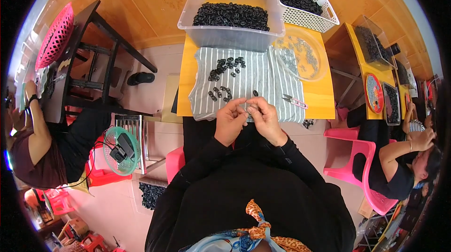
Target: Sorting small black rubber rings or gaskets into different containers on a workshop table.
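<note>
My left hand and my right hand meet at the near edge of a striped grey cloth, fingertips pinched together. Between them is a tiny piece, too small to make out. Just beyond my fingers lies a single black oval piece. To the left on the cloth are a small group of black two-holed pieces and a looser heap of similar black pieces farther back. Thread snips with pink handles rest on the cloth, right of my right hand.
At the back of the yellow table stands a clear bin of black pieces, beside a white basket holding more. A round clear tray carries small silvery parts. People sit at tables left and right; a pink chair stands to the right.
</note>
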Action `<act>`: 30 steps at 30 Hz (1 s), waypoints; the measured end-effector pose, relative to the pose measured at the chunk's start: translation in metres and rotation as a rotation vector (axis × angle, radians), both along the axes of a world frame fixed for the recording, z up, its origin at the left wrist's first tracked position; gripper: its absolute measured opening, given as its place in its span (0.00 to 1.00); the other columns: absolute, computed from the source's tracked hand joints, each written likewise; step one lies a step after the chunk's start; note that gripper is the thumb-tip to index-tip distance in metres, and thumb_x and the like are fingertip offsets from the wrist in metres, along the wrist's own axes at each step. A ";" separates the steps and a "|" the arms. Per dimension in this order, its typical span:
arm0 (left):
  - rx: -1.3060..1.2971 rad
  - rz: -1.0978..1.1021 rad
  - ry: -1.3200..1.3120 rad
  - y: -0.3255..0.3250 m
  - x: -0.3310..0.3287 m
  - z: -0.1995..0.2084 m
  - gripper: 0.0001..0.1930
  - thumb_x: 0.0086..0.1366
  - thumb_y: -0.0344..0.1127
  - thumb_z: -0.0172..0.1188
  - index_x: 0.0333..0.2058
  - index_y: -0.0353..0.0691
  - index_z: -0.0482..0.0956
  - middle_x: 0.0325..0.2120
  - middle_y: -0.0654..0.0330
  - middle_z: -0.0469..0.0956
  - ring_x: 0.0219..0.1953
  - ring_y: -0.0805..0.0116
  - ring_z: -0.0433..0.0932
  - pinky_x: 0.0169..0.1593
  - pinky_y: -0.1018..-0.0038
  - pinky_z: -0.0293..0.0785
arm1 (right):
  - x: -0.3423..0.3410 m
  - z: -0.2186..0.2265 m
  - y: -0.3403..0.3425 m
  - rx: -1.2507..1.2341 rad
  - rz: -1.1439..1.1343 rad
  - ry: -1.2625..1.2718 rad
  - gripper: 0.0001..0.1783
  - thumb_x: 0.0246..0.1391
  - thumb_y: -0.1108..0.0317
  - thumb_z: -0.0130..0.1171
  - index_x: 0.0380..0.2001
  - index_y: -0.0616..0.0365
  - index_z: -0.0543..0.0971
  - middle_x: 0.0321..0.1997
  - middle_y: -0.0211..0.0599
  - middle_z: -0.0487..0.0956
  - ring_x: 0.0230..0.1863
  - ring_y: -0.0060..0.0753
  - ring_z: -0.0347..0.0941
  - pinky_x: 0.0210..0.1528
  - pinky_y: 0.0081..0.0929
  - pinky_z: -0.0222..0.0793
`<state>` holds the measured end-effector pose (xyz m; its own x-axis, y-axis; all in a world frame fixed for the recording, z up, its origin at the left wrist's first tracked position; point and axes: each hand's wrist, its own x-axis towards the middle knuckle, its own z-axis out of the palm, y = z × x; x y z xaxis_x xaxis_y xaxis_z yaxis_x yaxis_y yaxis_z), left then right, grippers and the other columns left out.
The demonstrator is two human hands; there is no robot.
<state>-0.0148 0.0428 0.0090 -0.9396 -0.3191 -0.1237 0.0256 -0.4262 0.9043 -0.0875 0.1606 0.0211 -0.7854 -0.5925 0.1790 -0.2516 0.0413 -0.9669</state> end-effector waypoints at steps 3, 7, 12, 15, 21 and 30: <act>0.002 0.009 -0.004 0.000 0.000 0.001 0.19 0.55 0.21 0.54 0.47 0.34 0.70 0.24 0.66 0.71 0.21 0.81 0.70 0.21 0.87 0.64 | 0.000 0.001 0.001 0.023 0.011 0.022 0.08 0.53 0.78 0.50 0.38 0.62 0.71 0.22 0.31 0.71 0.24 0.18 0.65 0.28 0.16 0.61; 0.008 -0.015 -0.031 -0.001 0.000 0.002 0.19 0.55 0.21 0.54 0.47 0.34 0.70 0.24 0.65 0.71 0.21 0.80 0.71 0.21 0.86 0.65 | 0.001 0.000 0.000 -0.031 0.021 -0.073 0.08 0.54 0.76 0.50 0.39 0.62 0.71 0.22 0.30 0.72 0.24 0.17 0.65 0.27 0.16 0.61; 0.005 -0.063 -0.026 -0.006 0.000 -0.004 0.19 0.56 0.22 0.53 0.49 0.33 0.69 0.25 0.65 0.72 0.21 0.79 0.71 0.22 0.85 0.66 | -0.031 -0.018 0.027 0.044 -0.231 -0.171 0.07 0.54 0.74 0.51 0.36 0.63 0.73 0.24 0.28 0.72 0.25 0.15 0.65 0.28 0.15 0.61; 0.035 -0.037 -0.051 -0.013 0.003 -0.007 0.19 0.56 0.22 0.53 0.48 0.33 0.70 0.26 0.64 0.72 0.21 0.79 0.72 0.22 0.85 0.66 | -0.040 -0.016 0.035 0.281 -0.325 0.253 0.06 0.51 0.74 0.53 0.33 0.64 0.75 0.26 0.36 0.73 0.24 0.26 0.68 0.28 0.22 0.64; 0.045 -0.018 -0.061 -0.017 0.002 -0.003 0.17 0.56 0.21 0.53 0.46 0.32 0.72 0.26 0.64 0.73 0.22 0.80 0.72 0.22 0.86 0.66 | -0.033 -0.007 0.003 0.519 -0.313 0.531 0.05 0.45 0.71 0.56 0.26 0.61 0.76 0.26 0.43 0.70 0.29 0.48 0.69 0.29 0.40 0.64; 0.033 0.012 -0.070 -0.022 0.004 -0.004 0.16 0.55 0.21 0.54 0.45 0.31 0.72 0.25 0.64 0.73 0.21 0.80 0.72 0.21 0.86 0.65 | -0.032 -0.013 -0.015 0.583 -0.207 0.865 0.03 0.37 0.75 0.56 0.20 0.59 0.73 0.23 0.41 0.67 0.28 0.46 0.68 0.27 0.38 0.64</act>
